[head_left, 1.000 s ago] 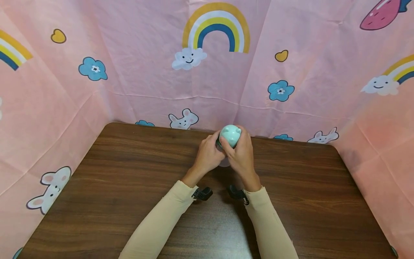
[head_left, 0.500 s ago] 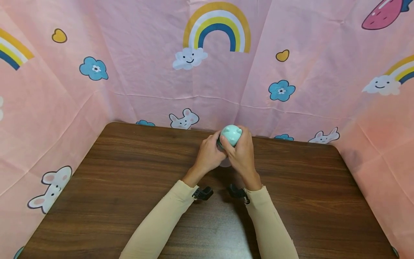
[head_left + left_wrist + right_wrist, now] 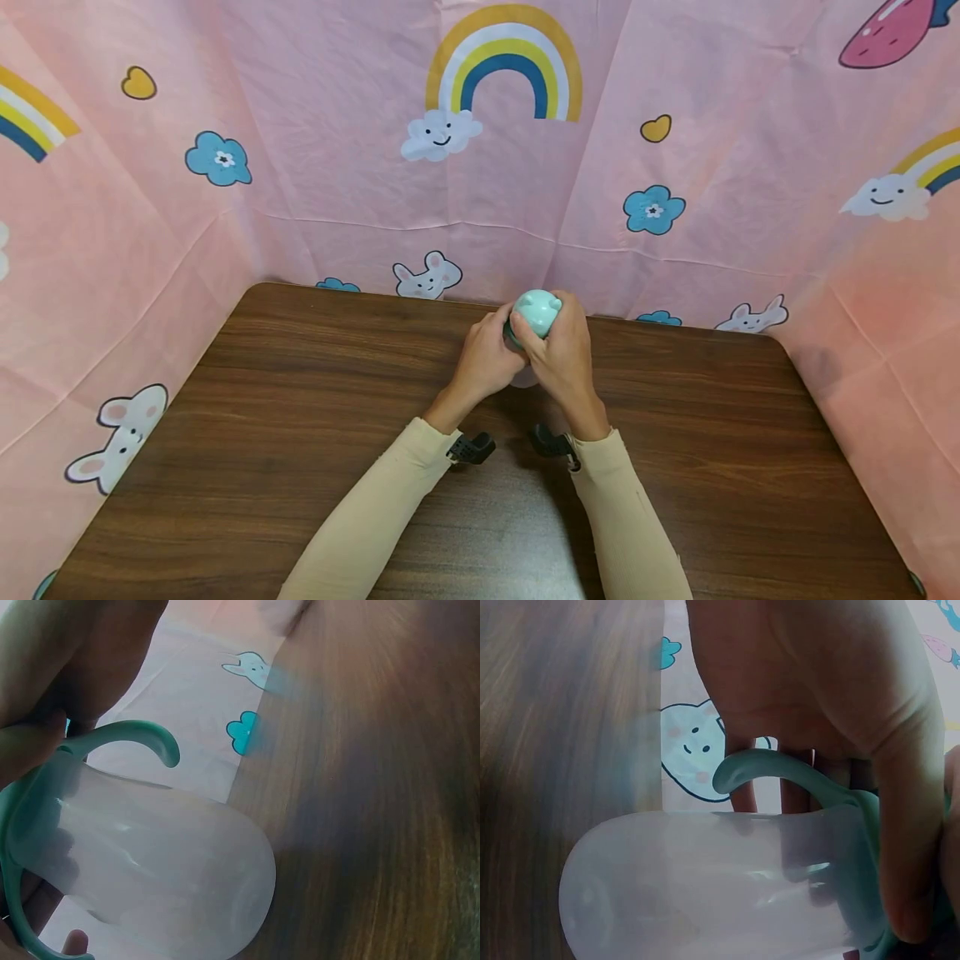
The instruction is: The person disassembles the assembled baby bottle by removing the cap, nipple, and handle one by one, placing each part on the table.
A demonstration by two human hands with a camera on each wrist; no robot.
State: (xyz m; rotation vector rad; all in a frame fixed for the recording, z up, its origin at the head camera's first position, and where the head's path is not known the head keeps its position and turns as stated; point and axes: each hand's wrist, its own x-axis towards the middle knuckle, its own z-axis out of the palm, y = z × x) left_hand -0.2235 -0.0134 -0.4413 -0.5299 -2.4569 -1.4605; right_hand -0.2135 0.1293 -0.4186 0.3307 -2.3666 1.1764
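Both hands hold a baby bottle near the back edge of the table. In the head view its rounded mint-green cap, with small ear-like bumps, shows on top. My left hand grips the bottle around its collar. The right hand wraps the cap, its thumb across the near side. From the left wrist, the clear, frosted bottle body and a curved green handle are visible. Another view of a curved handle comes from the right wrist. I cannot tell whether the bottle's base touches the table.
A dark wood-grain table spreads around the hands. Pink cloth printed with rainbows, flowers and animals hangs behind it and along both sides. A black strap device sits on the left wrist, another black device on the right.
Hands and bottle stay almost in place; the whole head view shifts only very slightly. Both hands keep their hold throughout.
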